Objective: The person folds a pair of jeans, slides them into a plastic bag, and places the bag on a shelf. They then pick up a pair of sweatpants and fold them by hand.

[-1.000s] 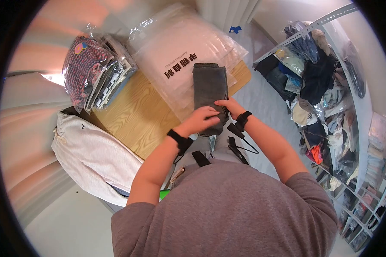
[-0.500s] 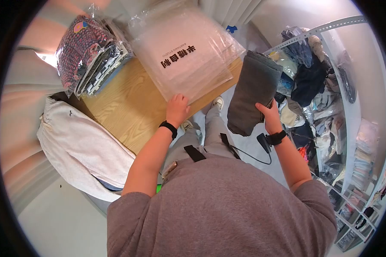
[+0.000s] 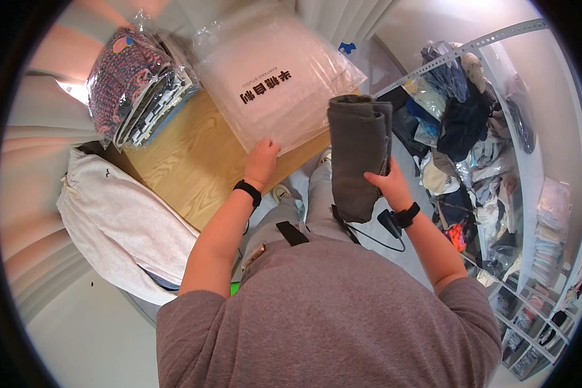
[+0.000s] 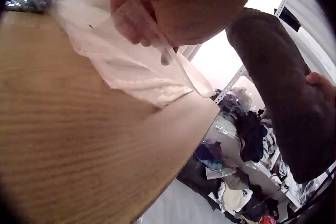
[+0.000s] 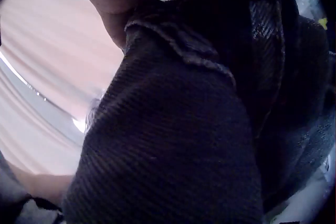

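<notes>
My right hand grips a folded pair of dark grey jeans off the table's right edge, thumb on the near face. Seams and ribbed fabric of the jeans fill the right wrist view. At the near corner of a clear printed plastic bag, my left hand pinches the edge. The left wrist view shows the bag's film lifted in a fold by the curled fingers. That bag lies on top of other clear bags on the wooden table.
Bagged folded clothes are stacked at the table's far left. Light sweatpants lie along its near left side. On the right, a metal rack stands by a heap of clothes. Curtains hang at left.
My left hand has left the jeans and gone to the bag's near corner, now pinching it. The right hand carried the jeans right, off the bags, then slightly back left.
</notes>
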{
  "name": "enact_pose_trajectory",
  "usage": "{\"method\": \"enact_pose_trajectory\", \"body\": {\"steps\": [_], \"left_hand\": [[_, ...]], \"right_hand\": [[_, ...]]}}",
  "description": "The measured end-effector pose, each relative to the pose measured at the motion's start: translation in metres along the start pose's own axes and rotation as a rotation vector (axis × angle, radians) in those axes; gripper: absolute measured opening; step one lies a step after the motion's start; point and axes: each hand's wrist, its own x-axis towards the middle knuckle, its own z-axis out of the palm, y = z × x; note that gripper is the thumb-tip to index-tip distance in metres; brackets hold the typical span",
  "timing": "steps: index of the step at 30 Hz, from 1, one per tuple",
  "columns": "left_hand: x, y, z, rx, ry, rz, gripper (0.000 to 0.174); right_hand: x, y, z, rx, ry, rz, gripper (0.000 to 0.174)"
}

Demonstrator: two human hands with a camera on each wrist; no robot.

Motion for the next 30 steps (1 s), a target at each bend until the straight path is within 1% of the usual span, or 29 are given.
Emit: {"method": "enact_pose_trajectory", "body": {"steps": [2, 3, 5, 6, 8, 9, 10, 11, 12, 14, 16, 19, 21, 22, 24, 26, 28, 30], "left_hand": [[0.002, 0.0, -0.008, -0.005, 0.037, 0.053, 0.01], [-0.004, 0.002, -0.009, -0.006, 0.028, 0.05, 0.01], [-0.001, 0.001, -0.009, -0.1, 0.106, 0.053, 0.019], [0.001, 0.0, -0.01, -0.099, 0.107, 0.054, 0.019], [0.006, -0.002, -0.013, -0.251, 0.227, 0.12, 0.033], [0.009, -0.008, -0.012, -0.248, 0.229, 0.119, 0.033], [0.013, -0.017, -0.013, -0.277, 0.047, 0.113, 0.039], [0.014, -0.023, -0.014, -0.303, -0.134, 0.106, 0.046], [0.023, -0.022, -0.019, -0.296, -0.122, 0.111, 0.046], [0.02, -0.011, -0.027, -0.278, 0.076, -0.02, 0.056], [0.022, -0.001, -0.04, -0.292, 0.096, -0.005, 0.058], [0.026, 0.009, -0.048, -0.324, 0.127, 0.04, 0.059], [0.028, 0.018, -0.054, -0.342, 0.131, 0.075, 0.059], [0.027, 0.024, -0.059, -0.349, 0.132, 0.088, 0.058], [0.028, 0.03, -0.062, -0.355, 0.132, 0.105, 0.056], [0.03, 0.033, -0.062, -0.261, 0.168, 0.241, 0.057], [0.032, 0.038, -0.063, -0.243, 0.161, 0.225, 0.059], [0.035, 0.043, -0.066, -0.229, 0.152, 0.205, 0.061]], "right_hand": [[0.001, -0.002, 0.009, -0.309, 0.008, -0.098, 0.058], [-0.005, -0.002, 0.014, -0.306, 0.007, -0.088, 0.058], [-0.002, -0.004, 0.024, -0.597, -0.084, -0.209, 0.056], [-0.001, -0.004, 0.028, -0.596, -0.083, -0.21, 0.056], [0.001, -0.003, 0.036, -0.806, -0.162, -0.317, 0.055], [0.002, -0.003, 0.04, -0.847, -0.164, -0.321, 0.055], [0.004, -0.002, 0.041, -0.846, -0.166, -0.324, 0.055], [0.008, -0.002, 0.043, -0.826, -0.213, -0.303, 0.054], [0.02, -0.004, 0.043, -0.811, -0.255, -0.293, 0.054], [0.026, -0.005, 0.043, -0.767, -0.278, -0.292, 0.053], [0.031, -0.003, 0.041, -0.724, -0.303, -0.29, 0.052], [0.039, -0.007, 0.041, -0.79, -0.354, -0.309, 0.053], [0.046, -0.014, 0.04, -0.798, -0.436, -0.226, 0.056], [0.051, -0.013, 0.039, -0.796, -0.432, -0.226, 0.056], [0.059, -0.012, 0.037, -0.666, -0.466, -0.114, 0.059], [0.061, -0.017, 0.034, -0.657, -0.473, -0.097, 0.06], [0.06, -0.029, 0.034, -0.649, -0.482, -0.084, 0.061], [0.059, -0.036, 0.035, -0.734, -0.556, -0.145, 0.062]]}}
